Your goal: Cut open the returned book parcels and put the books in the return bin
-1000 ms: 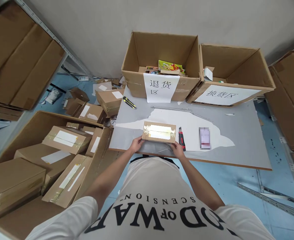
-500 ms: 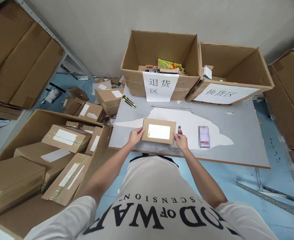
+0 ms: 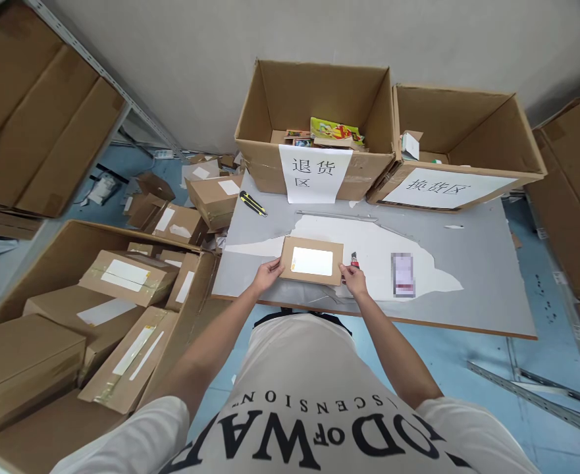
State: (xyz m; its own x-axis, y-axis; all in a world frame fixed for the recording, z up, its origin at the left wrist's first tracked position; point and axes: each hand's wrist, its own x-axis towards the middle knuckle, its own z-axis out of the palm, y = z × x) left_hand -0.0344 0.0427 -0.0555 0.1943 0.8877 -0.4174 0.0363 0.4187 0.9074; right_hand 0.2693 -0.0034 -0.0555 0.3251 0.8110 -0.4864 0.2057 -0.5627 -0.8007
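Observation:
A small flat cardboard parcel (image 3: 312, 261) with a white label on top lies on the grey table (image 3: 467, 257) near its front edge. My left hand (image 3: 268, 274) grips the parcel's left end and my right hand (image 3: 353, 279) grips its right end. A red box cutter (image 3: 354, 259) lies on the table just beyond my right hand, mostly hidden by it. A phone (image 3: 402, 274) rests a little further right.
Two open cartons with paper signs stand at the table's back, the left carton (image 3: 314, 131) holding printed items, the right carton (image 3: 455, 148) nearly bare. A yellow-black cutter (image 3: 253, 203) lies at the table's left. Many taped parcels fill a big carton (image 3: 87, 289) on my left.
The parcel was tilted with its taped side up; it has been turned so the labelled face shows and now lies flat. Both hands shifted to its ends.

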